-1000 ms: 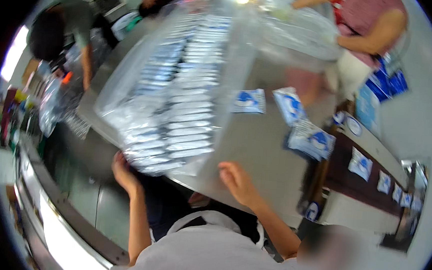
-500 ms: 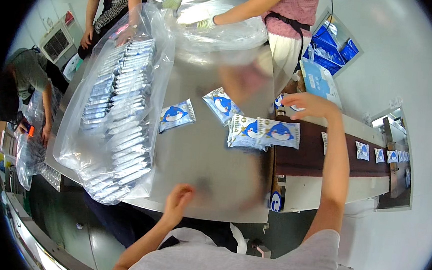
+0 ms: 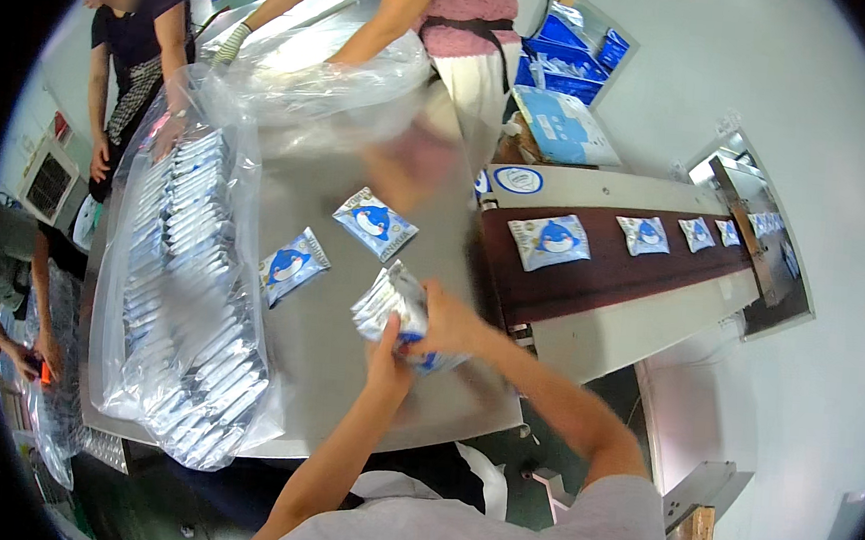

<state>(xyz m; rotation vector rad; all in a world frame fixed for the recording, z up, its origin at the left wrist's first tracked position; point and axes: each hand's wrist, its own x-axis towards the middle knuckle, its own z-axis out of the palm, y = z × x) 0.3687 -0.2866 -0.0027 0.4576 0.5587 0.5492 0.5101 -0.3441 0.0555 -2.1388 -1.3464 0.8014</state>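
Note:
Over the front of the metal table, my left hand and my right hand close round a small stack of packets, gripping it from both sides. The packets are silvery white and blue, standing edge to edge. Just beyond them lie two loose packets printed with a blue whale: one packet face up, and another packet nearer the large bag. That clear plastic bag, to my left, holds long rows of similar packets packed on edge.
On the right a dark red conveyor belt carries a line of spaced packets from a wall opening. Across the metal table, a person in pink handles clear plastic. Another person stands at the bag's far end; a third crouches at far left.
My hands have come together and now grip the packets that lay at the table's right edge. The view has turned right, and another packet has come nearer along the belt.

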